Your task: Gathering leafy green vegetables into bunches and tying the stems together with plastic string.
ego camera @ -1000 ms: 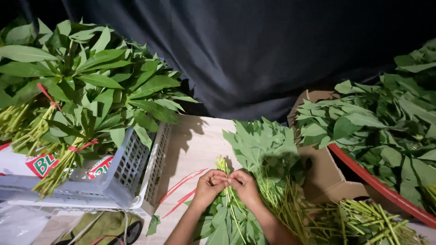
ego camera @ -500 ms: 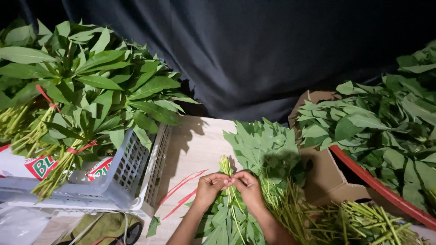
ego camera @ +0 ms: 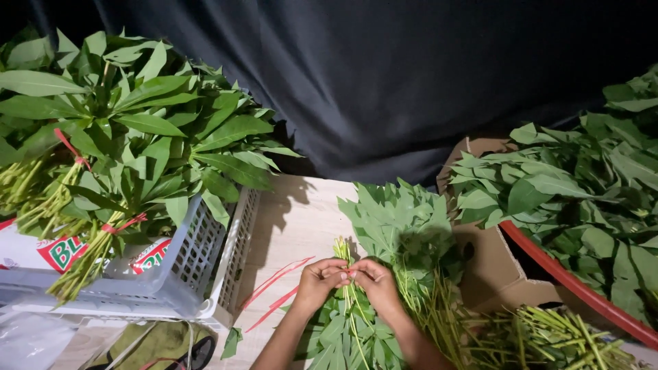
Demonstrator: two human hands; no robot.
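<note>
My left hand (ego camera: 319, 279) and my right hand (ego camera: 375, 282) meet over a small bunch of green leafy stems (ego camera: 348, 322) lying on the wooden table (ego camera: 301, 219). Both pinch a thin red tie (ego camera: 350, 273) around the stems near their cut ends. The fingertips of the two hands touch. More loose leafy stems (ego camera: 404, 226) lie just beyond and to the right of my hands.
A white plastic crate (ego camera: 185, 274) at left holds several leaf bundles tied with red bands (ego camera: 123, 157). Loose red ties (ego camera: 277, 291) lie on the table beside it. A cardboard box (ego camera: 486, 267) and a red-rimmed tub of leaves (ego camera: 582, 199) stand at right. Dark cloth hangs behind.
My hands stay at the same spot on the bunch; the fingers have shifted slightly around the red tie. Nothing else has moved.
</note>
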